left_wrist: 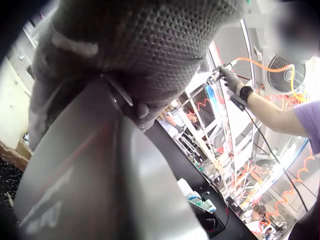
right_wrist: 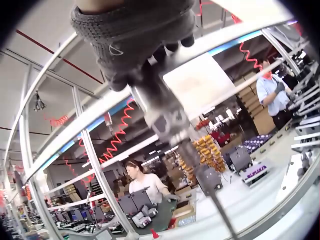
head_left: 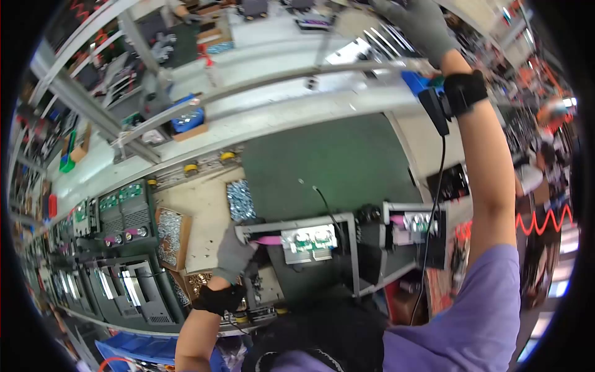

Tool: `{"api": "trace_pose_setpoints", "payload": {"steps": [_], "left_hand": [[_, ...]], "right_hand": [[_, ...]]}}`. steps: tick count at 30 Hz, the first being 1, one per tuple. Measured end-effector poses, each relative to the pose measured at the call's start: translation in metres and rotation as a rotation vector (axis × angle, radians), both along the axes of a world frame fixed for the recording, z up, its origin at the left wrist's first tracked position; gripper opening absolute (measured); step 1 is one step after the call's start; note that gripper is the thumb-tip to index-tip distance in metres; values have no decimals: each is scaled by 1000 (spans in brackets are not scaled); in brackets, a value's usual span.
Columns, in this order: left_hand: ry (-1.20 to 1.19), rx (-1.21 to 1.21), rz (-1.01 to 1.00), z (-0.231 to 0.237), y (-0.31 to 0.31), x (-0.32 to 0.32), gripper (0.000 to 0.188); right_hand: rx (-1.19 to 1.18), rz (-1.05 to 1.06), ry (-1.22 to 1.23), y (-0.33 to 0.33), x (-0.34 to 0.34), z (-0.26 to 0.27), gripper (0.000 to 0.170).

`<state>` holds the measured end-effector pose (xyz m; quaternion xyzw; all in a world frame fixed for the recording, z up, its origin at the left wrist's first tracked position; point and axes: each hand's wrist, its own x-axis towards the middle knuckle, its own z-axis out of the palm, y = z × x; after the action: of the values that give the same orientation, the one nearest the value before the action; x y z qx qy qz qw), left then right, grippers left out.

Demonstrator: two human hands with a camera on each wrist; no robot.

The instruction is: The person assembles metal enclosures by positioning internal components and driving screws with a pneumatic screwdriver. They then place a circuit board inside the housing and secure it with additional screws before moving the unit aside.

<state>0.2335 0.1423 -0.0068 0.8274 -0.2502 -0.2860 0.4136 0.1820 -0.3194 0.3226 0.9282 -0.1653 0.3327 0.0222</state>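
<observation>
My gloved left hand (head_left: pixel 234 251) grips the left edge of a metal housing (head_left: pixel 354 254) on the bench. Up close in the left wrist view, its fingers curl over a bent grey metal sheet (left_wrist: pixel 85 165). Inside the housing are a green circuit board (head_left: pixel 304 240) and a magenta strip (head_left: pixel 268 240). High at the upper right, my gloved right hand (head_left: pixel 424 28) is raised far from the housing. It holds a power screwdriver (right_wrist: pixel 162 115) with a long thin bit pointing down, blurred in the right wrist view. An orange air hose (left_wrist: pixel 265 63) runs from the tool.
A second housing (head_left: pixel 418 229) stands to the right. Blue-grey screws (head_left: pixel 240 199) lie near a box of small parts (head_left: pixel 170 239). Finished-looking dark panels (head_left: pixel 127 285) line the left. A metal rail (head_left: pixel 260 84) crosses above the bench; a black cable (head_left: pixel 427 248) hangs from my right wrist.
</observation>
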Motion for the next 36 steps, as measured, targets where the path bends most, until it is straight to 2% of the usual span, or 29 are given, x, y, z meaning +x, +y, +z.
{"api": "trace_pose_setpoints", "payload": {"steps": [1, 2, 3, 4, 5, 6, 7, 8, 9, 10, 11, 12, 13, 14, 15, 16, 17, 19, 21, 22, 24, 26, 27, 29, 31, 32, 33, 35, 36], "left_hand": [[102, 8, 26, -13, 5, 2, 64], [68, 73, 18, 5, 0, 0, 63], [30, 133, 16, 21, -5, -3, 62], [29, 134, -7, 17, -4, -4, 62], [-32, 145, -9, 8, -1, -1, 61], [-93, 156, -8, -1, 1, 3, 61], [-99, 158, -19, -10, 3, 8, 61], [-35, 50, -49, -20, 8, 13, 60], [29, -56, -74, -23, 11, 16, 60], [75, 8, -93, -10, 12, 16, 57], [65, 20, -88, -6, 15, 14, 57], [166, 47, -44, -2, 18, 12, 57], [268, 74, 6, 3, 23, 7, 58], [360, -28, 56, 11, 27, -1, 57], [347, -21, 69, 18, 31, -5, 57], [471, 1, 109, 24, 38, -7, 57], [596, 19, 148, 32, 43, -8, 57], [584, 70, 168, 45, 55, -17, 61], [751, 90, 282, 53, 67, -24, 56], [724, 35, 313, 72, 60, -41, 50], [743, 26, 341, 70, 73, -44, 45], [716, 20, 394, 54, 99, -43, 27], [719, 14, 413, 41, 115, -40, 27], [713, 175, 420, 24, 141, -39, 29], [762, 154, 488, 49, 126, -59, 24], [806, 139, 537, 57, 120, -67, 21], [810, 132, 560, 52, 123, -71, 21], [1001, 65, 573, 38, 128, -76, 23], [1082, -54, 591, 34, 116, -87, 25]], "right_hand": [[96, 4, 55, 3, -34, -9, 53], [74, 42, -18, -4, -77, -35, 50], [338, -32, 69, -8, -126, -58, 49], [340, -63, 135, -5, -176, -84, 47], [397, -252, 303, 10, -222, -99, 46], [520, -323, 274, 9, -276, -139, 46], [785, -542, 539, 41, -299, -131, 53], [622, -575, 550, 24, -367, -195, 64], [825, -731, 687, 46, -387, -198, 74], [908, -845, 747, 59, -411, -217, 77], [1044, -881, 777, 71, -422, -221, 72], [1074, -792, 698, 77, -447, -247, 62], [1192, -598, 463, 79, -473, -283, 50], [1068, -656, 455, 82, -471, -291, 47], [941, -710, 444, 83, -469, -298, 45], [952, -693, 443, 81, -468, -300, 45], [858, -705, 454, 82, -453, -281, 39], [765, -710, 459, 77, -421, -241, 33], [684, -691, 638, 65, -388, -202, 26], [633, -638, 694, 55, -371, -186, 26], [487, -522, 819, 28, -337, -158, 25], [280, -364, 956, 5, -296, -119, 28], [169, -266, 1024, -3, -272, -100, 31], [-11, -176, 1074, -33, -223, -106, 23], [-329, 28, 1194, -10, -174, -98, 15], [-413, 60, 1247, -3, -150, -112, 18], [-478, 160, 1260, 0, -130, -125, 19], [-463, 249, 1262, 11, -101, -139, 18], [-473, 275, 1259, 15, -87, -146, 18]]}}
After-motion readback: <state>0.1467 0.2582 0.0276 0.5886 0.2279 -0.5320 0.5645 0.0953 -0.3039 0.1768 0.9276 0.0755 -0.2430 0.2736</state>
